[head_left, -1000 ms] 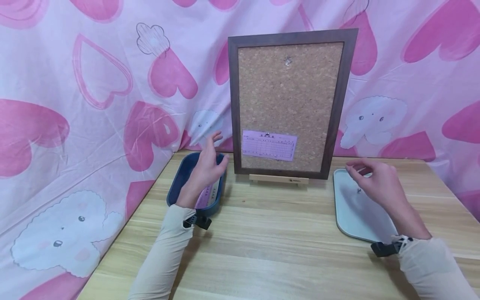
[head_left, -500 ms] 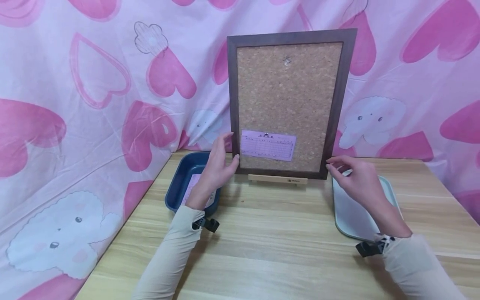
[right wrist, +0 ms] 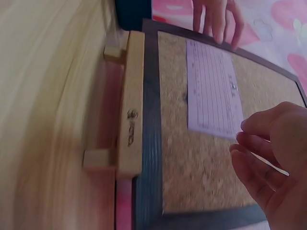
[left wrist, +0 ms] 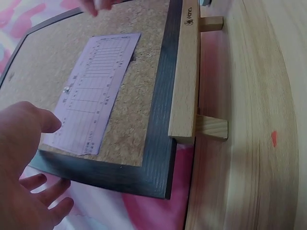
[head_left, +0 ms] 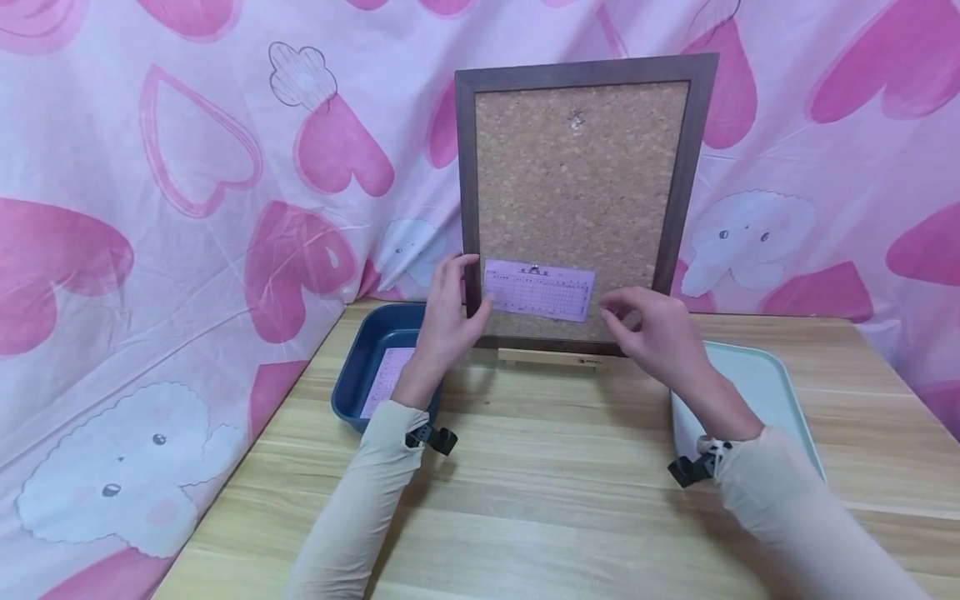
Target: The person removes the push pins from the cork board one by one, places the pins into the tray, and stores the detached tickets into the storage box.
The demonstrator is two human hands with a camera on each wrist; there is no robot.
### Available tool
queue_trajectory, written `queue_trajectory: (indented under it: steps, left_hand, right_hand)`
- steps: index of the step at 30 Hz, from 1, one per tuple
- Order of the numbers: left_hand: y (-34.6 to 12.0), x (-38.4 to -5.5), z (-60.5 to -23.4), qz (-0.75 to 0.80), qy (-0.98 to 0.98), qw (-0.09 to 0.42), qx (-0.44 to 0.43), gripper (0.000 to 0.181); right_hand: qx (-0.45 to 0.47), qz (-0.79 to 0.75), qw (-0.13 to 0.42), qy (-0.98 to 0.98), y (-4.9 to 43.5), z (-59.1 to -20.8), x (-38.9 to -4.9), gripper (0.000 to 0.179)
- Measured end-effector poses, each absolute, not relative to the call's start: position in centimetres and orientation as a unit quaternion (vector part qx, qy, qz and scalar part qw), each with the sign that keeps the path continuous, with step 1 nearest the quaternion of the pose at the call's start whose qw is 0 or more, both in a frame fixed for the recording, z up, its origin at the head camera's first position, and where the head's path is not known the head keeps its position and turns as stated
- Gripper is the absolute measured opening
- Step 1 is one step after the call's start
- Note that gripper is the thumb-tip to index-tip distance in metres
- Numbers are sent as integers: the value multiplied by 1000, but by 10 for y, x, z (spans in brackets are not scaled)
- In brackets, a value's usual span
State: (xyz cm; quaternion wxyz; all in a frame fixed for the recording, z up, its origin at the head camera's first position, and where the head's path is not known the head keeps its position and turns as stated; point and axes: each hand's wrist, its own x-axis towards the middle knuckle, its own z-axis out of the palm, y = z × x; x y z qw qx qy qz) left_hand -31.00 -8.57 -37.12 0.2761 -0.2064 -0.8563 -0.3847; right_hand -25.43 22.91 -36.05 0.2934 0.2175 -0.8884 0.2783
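Note:
A brown-framed cork board (head_left: 577, 183) stands upright on a wooden holder (head_left: 558, 357). A pink printed slip (head_left: 538, 291) is pinned low on its left side by a clear push pin (left wrist: 66, 89) at the slip's top edge. My left hand (head_left: 448, 321) is at the board's left edge, fingers (left wrist: 56, 191) loosely spread by the outer side of the frame and thumb over the slip's near corner. Beside the slip's right end, my right hand (head_left: 656, 333) has thumb and fingertips brought close together. I cannot tell whether something small sits between them.
At the left stands a dark blue bin (head_left: 347, 367) with a pink slip (head_left: 390, 379) inside. A pale green tray (head_left: 783, 383) lies at the right, partly behind my right forearm. Clear pins (head_left: 576, 122) show high on the cork. A pink patterned curtain (head_left: 187, 275) hangs behind.
My right hand has moved left from over the tray to the slip's right end. My left hand has moved right from above the bin to the board's left edge.

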Motion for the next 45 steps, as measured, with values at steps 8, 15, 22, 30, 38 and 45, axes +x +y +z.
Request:
queue_trajectory:
  steps: [8, 15, 22, 30, 38, 45]
  left_hand:
    - [-75, -319, -375, -388, -851, 300, -185, 56]
    - [-69, -322, -375, -403, -850, 302, -153, 53]
    - [-66, -322, -373, -412, -848, 303, -141, 51]
    - [-63, -324, -374, -412, -846, 305, -145, 47]
    - [-63, -324, -374, -411, -848, 301, -144, 50]
    - [-63, -324, -375, -408, -849, 301, -149, 44]
  right_hand:
    - [221, 280, 255, -899, 202, -348, -271, 24]
    - [223, 273, 237, -905, 182, -342, -282, 31]
    - [226, 280, 196, -912, 167, -339, -290, 46]
    - [220, 300, 167, -913, 159, -339, -291, 52]
    - [220, 312, 171, -908, 157, -339, -294, 52]
    - [212, 312, 174, -910, 155, -337, -297, 47]
